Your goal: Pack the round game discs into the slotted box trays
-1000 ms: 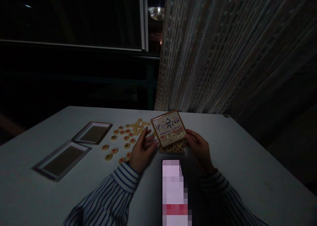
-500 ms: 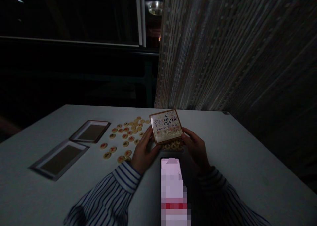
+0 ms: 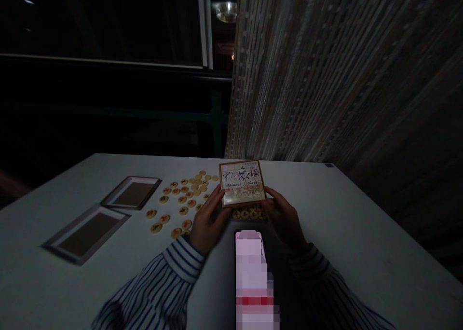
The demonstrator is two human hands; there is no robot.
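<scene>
Between my two hands is a square box lid (image 3: 243, 183) printed with "Chinese chess". My left hand (image 3: 207, 223) closes on its left edge, and my right hand (image 3: 285, 220) grips the lower right edge. Under the lid's near side, a row of round chess pieces (image 3: 249, 214) shows in what looks like the box's tray; the rest of them are hidden by the lid. Several loose chess pieces (image 3: 183, 199), pale with red or dark characters, lie scattered to the left of my left hand.
Two shallow open box parts (image 3: 104, 205) (image 3: 125, 216) lie at the left of the white table (image 3: 343, 224). A phone (image 3: 251, 272) with a lit, pixelated screen is in front of me. A string curtain (image 3: 289, 69) hangs behind the table's far edge.
The lid has turned slightly and now sits straighter and lower at its right side, showing the row of pieces more clearly. Both hands have moved only slightly with it.
</scene>
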